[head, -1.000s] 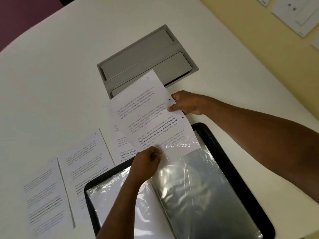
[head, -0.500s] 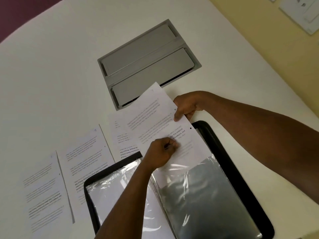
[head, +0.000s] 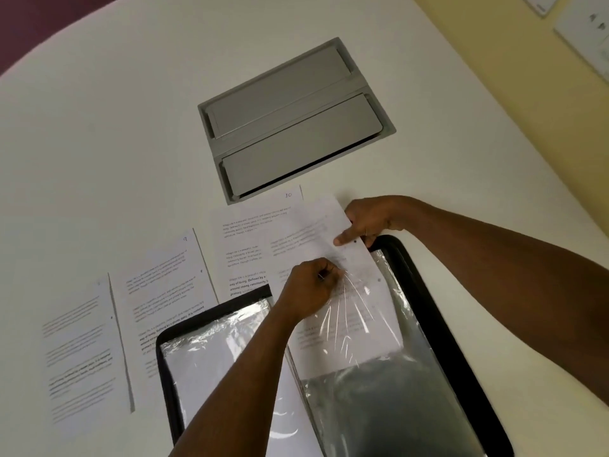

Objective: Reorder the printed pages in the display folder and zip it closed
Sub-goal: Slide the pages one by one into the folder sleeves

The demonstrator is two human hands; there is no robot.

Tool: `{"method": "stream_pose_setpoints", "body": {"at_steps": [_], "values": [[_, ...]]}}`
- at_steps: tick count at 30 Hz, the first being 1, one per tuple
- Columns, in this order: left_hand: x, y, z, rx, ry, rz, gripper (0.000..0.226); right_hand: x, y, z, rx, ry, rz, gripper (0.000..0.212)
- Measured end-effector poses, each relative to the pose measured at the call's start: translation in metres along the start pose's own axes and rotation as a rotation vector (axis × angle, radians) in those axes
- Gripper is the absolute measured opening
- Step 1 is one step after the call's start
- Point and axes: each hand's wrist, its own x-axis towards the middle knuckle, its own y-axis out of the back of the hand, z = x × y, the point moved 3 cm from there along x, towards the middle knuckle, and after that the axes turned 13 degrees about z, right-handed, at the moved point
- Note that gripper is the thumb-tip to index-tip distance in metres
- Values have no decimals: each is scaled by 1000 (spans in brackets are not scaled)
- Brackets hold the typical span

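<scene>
A black display folder (head: 438, 311) lies open on the white table, its clear plastic sleeves showing. One printed page (head: 333, 258) sits partway inside the right-hand sleeve (head: 379, 390), its upper half sticking out. My left hand (head: 309, 291) pinches the top edge of that sleeve, which wrinkles under the pull. My right hand (head: 369, 222) pinches the page's upper right edge, thumb on top. Three more printed pages lie on the table to the left: page 10 (head: 250, 239), page 9 (head: 164, 291) and another page (head: 79, 354).
A grey recessed cable hatch (head: 293, 117) is set into the table beyond the pages. A yellow wall with white socket plates (head: 586, 31) runs along the right. The table's curved far edge meets a dark purple surface (head: 39, 21) at top left.
The page has slid down deeper into the right-hand sleeve, my right hand following it down. My left hand shifted right and up along the sleeve's opening.
</scene>
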Motion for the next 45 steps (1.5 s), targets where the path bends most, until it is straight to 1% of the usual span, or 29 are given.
{"method": "stream_pose_setpoints", "body": {"at_steps": [2, 4, 5, 6, 8, 10, 12, 14, 17, 18, 19, 21, 22, 23, 24, 25, 27, 28, 29, 31, 32, 33, 37, 39, 40, 41, 42, 43, 45], "values": [[0, 0, 3, 5, -6, 4, 13, 3, 2, -2, 84, 41, 166, 45], [0, -1, 4, 17, -11, 8, 14, 3, 2, -2, 64, 72, 273, 29], [-1, 0, 4, 21, -11, 10, 14, 3, 1, 0, -10, 67, 256, 23], [-3, 0, 4, 23, -7, 12, 13, 2, -3, 2, -95, 55, 188, 25], [-5, 2, 2, 23, -2, 16, 13, 2, -9, 10, -202, 1, 62, 42], [-7, 3, 2, 19, -1, 19, 12, 2, -9, 16, -220, -36, 43, 50], [-8, 4, 3, 14, 4, 25, 13, -1, -9, 17, -198, -51, 24, 50], [-9, 5, 4, 11, -1, 30, 14, -3, -10, 15, -152, -22, 49, 49], [-11, 4, 3, -1, -8, 47, 15, -1, -8, 9, -80, 78, 271, 45], [-11, 4, 3, 1, -12, 61, 15, -2, -7, 7, -134, 91, 268, 45], [-12, 4, 3, 5, -16, 72, 15, -4, -7, 6, -232, 84, 198, 42], [-12, 5, 4, 15, -21, 79, 16, -9, -6, 6, -403, 24, 0, 36], [-12, 5, 4, 17, -24, 77, 17, -11, -5, 5, -437, 9, -50, 35], [-12, 5, 4, 15, -28, 76, 17, -12, -5, 4, -412, 16, -49, 35], [-12, 4, 4, 13, -33, 78, 17, -12, -5, 2, -345, 47, 0, 37], [-12, 4, 4, 11, -37, 81, 16, -11, -5, -1, -267, 100, 87, 37], [-12, 3, 3, 10, -44, 84, 14, -10, -7, -8, -174, 223, 245, 27], [-12, 3, 3, 9, -46, 87, 14, -11, -9, -11, -205, 254, 264, 20], [-11, 4, 3, 8, -44, 92, 13, -11, -12, -12, -289, 263, 229, 15], [-11, 4, 4, 18, -55, 110, 13, -11, -19, -11, -492, 240, 53, 14], [-11, 4, 5, 28, -67, 114, 14, -11, -23, -9, -561, 221, -37, 14], [-11, 4, 5, 37, -75, 112, 14, -11, -25, -6, -598, 205, -88, 14], [-10, 3, 6, 55, -83, 117, 16, -15, -27, -5, -601, 164, -114, 12], [-11, 4, 5, 45, -76, 122, 15, -20, -27, -6, -601, 140, -173, 16], [-11, 3, 4, 38, -68, 123, 15, -23, -26, -6, -572, 136, -167, 19], [-12, 3, 3, 34, -55, 127, 14, -26, -25, -5, -495, 133, -127, 22], [-12, 2, 3, 29, -47, 133, 14, -28, -22, -4, -372, 139, -40, 25], [-12, 2, 3, 22, -42, 140, 13, -29, -19, -1, -232, 157, 93, 24], [-15, 3, 4, 6, -35, 155, 13, -40, -14, 7, 5, 215, 431, 28]]}}
